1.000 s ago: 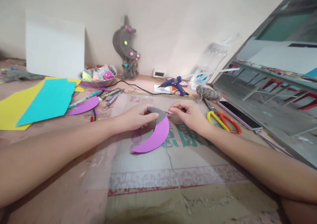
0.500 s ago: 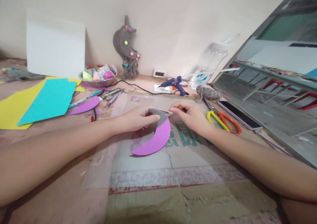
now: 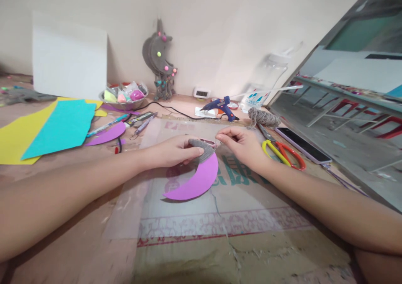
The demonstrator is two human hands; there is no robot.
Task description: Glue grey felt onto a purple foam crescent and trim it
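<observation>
A purple foam crescent (image 3: 196,181) is held by its upper end, which is wrapped in grey yarn (image 3: 205,151). My left hand (image 3: 180,151) pinches that wrapped part, thumb on top, while the bare purple tip curves down to the left. Just right of it, my right hand (image 3: 237,144) is closed with thumb and forefinger together on a thin strand of the grey yarn running to the crescent. Both hands are over a translucent sheet with printed letters (image 3: 176,221) on the table.
Orange-and-yellow scissors (image 3: 284,154), a phone (image 3: 303,145) and a yarn bundle (image 3: 264,117) lie on the right. Behind are a blue glue gun (image 3: 221,105), a small clock (image 3: 201,93) and a finished grey moon ornament (image 3: 158,56). Turquoise (image 3: 59,127) and yellow sheets (image 3: 19,127) lie left, near a bowl (image 3: 124,104).
The crescent has tilted slightly, its lower tip shifting a little left and down. My right hand has moved slightly with the yarn strand; my left hand keeps its pinch.
</observation>
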